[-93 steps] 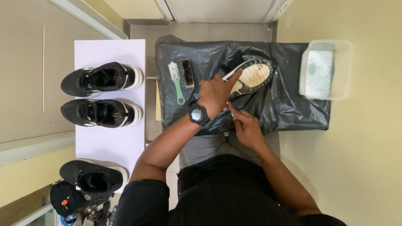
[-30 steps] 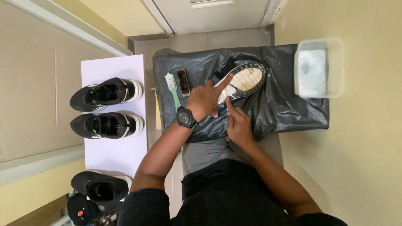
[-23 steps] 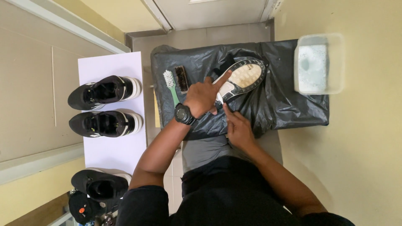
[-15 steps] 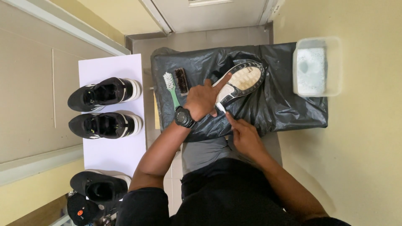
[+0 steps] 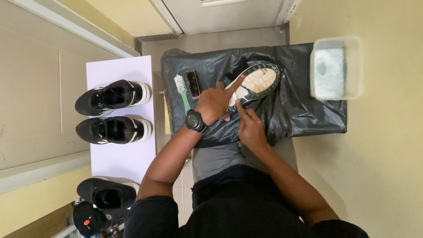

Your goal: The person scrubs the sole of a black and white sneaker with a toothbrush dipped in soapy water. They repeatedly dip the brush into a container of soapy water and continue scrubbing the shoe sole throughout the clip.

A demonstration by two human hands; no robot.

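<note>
We note a black-and-white sneaker (image 5: 257, 83) lying sole-up, tilted, on a crinkled glossy black plastic sheet (image 5: 299, 110) spread over the lap; sole is pale, bumpy-treaded w/ dark rim. Left hand (image 5: 214, 102), wearing a black wristwatch (image 5: 194, 121), is clenched on the sneaker's near end, index finger stretched out along the sole edge. Right hand (image 5: 249, 125) sits just below the sneaker's heel end, fingers bunched, fingertips pressed to the sole; whether they pinch anything we cannot tell. Left of the sneaker, on the same sheet: green-handled brush w/ white bristles (image 5: 181, 89) and a small dark-bristled wooden brush (image 5: 192, 83), side by side. Right of the sneaker, past the sheet's corner: clear rectangular plastic tub (image 5: 355, 66) holding foamy water. Well left of the sneaker: white flat board (image 5: 121, 154) carrying two black sneakers w/ white soles (image 5: 112, 94) (image 5: 113, 130), upright, parallel; a third black shoe (image 5: 108, 194) at the board's near end. Vs. 0.5 s ago: right hand has moved up from below the sheet's fold to touch the sole; left hand's grip unchanged. No readable packages or signs apparent.
</note>
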